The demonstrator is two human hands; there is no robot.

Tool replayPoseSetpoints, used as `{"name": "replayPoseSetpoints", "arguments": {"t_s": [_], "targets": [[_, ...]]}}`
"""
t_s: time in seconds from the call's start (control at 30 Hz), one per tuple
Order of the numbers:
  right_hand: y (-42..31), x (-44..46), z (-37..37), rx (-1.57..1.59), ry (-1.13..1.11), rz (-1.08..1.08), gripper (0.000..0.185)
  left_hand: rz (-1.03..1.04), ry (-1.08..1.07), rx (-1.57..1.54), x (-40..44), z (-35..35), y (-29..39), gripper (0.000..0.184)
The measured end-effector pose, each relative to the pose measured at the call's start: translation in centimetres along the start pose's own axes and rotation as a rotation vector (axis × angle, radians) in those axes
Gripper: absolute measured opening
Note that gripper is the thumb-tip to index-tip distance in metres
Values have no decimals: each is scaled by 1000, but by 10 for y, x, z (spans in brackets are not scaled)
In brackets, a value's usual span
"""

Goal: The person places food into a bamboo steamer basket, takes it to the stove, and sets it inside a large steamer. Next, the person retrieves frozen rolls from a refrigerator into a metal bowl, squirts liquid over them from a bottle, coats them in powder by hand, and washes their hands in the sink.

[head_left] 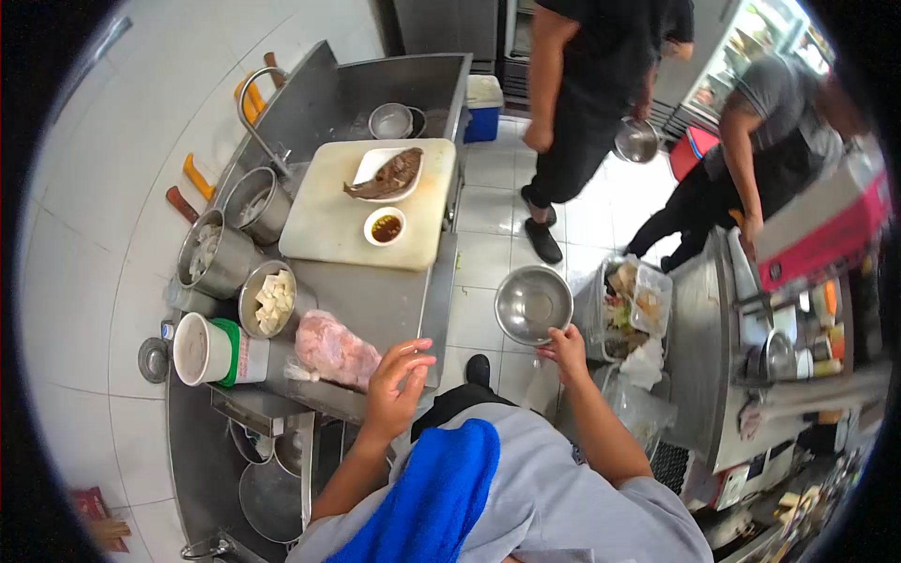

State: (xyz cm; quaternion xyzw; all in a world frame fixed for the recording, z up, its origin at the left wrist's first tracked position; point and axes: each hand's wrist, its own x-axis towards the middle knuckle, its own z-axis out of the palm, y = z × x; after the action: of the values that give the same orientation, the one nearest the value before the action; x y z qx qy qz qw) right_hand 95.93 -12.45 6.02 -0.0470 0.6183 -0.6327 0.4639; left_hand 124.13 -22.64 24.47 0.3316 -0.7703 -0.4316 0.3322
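Observation:
My right hand (565,353) grips the rim of a round metal bowl (533,302), which hangs over the tiled floor. No food shows inside the bowl. My left hand (399,380) is raised at the counter's edge with its fingers apart, holding nothing. Closest to it lies a clear bag of pink raw meat (333,349) on the steel counter (361,298). Farther up, a white cutting board (314,211) carries a white dish with a brown cooked fish (387,175) and a small cup of dark sauce (385,226).
Metal pots (258,206) and a bowl of white cubes (274,302) line the wall side. Two people stand ahead, one holding a metal bowl (637,141). A waste bin (615,319) stands right of my bowl, beside another counter (699,375).

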Motion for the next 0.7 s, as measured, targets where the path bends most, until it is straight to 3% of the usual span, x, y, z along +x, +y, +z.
{"name": "replayPoseSetpoints", "arguments": {"t_s": [0.3,0.57,0.63,0.7], "targets": [[-75,100,17,-65,-50,74,16,20,-1,-85,154,25,-32,12],[-139,248,24,-76,-95,93,19,14,-64,-70,289,113,-68,11],[-156,288,22,-21,-149,102,17,-150,-42,-159,327,141,-76,13],[-186,318,27,-45,-225,91,17,-140,-51,-131,364,163,-92,21]]}}
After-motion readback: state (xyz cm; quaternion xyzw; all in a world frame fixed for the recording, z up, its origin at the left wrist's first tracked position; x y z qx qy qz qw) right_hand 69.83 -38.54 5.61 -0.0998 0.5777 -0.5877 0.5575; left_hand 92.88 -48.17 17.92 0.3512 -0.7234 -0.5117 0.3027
